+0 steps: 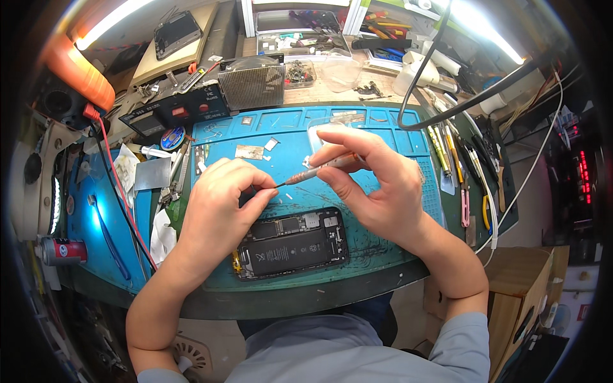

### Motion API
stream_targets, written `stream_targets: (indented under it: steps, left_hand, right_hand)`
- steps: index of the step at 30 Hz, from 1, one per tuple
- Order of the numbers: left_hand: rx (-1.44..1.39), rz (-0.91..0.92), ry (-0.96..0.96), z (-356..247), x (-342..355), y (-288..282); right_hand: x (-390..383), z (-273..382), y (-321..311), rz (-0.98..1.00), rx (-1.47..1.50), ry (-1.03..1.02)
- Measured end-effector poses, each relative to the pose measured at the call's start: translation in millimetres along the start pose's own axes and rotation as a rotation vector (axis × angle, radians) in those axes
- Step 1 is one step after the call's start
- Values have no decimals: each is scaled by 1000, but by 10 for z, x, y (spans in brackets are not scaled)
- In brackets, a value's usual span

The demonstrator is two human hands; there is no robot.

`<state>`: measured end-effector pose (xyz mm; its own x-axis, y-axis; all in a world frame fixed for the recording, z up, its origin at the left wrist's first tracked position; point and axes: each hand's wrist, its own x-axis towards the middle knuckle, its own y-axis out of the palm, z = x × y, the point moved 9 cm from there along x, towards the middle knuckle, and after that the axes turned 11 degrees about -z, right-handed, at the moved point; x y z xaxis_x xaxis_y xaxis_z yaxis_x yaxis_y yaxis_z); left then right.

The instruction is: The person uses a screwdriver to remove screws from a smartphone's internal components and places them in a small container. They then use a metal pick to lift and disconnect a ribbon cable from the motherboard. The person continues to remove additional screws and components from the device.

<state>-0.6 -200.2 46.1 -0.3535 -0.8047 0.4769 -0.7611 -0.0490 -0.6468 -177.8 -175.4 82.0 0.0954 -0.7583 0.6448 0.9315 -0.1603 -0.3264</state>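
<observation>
A slim screwdriver (309, 174) with a silver and orange handle lies across the fingers of my right hand (389, 191), which grips it with thumb and fingers. Its thin dark tip points left and meets the pinched thumb and forefinger of my left hand (220, 198). Whether those fingertips hold the tip itself or some small part is hidden. Just below both hands, an opened smartphone (290, 249) rests on the blue work mat (383, 246), its black battery and circuit board exposed. Neither hand touches the phone.
Behind my hands lie a clear plastic tray (319, 132) and small metal parts. A black device with red switches (179, 110) stands at the back left. Pens and hand tools (456, 156) line the right side. A dark cable (415, 83) arches over the back right; a red lead (118, 179) crosses the left.
</observation>
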Motion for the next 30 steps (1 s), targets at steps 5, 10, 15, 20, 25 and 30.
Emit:
stream_targets:
  steps: [5, 10, 15, 20, 25, 30]
  left_hand:
    - [4, 0, -7, -9, -16, 9]
    - [-5, -6, -22, 4, -25, 23]
    - [-4, 1, -8, -7, -19, 17]
    - [-9, -1, -26, 13, -27, 24]
    - [-4, 5, -26, 12, -21, 25]
    - [-12, 8, -35, 9, -17, 31]
  right_hand:
    - [-2, 33, 17, -22, 21, -24]
    - [-17, 27, 14, -34, 16, -45]
    - [-21, 19, 10, -40, 14, -45]
    - [-15, 13, -1, -37, -1, -36]
    - [-3, 22, 7, 28, -18, 10]
    - [0, 26, 1, 23, -18, 8]
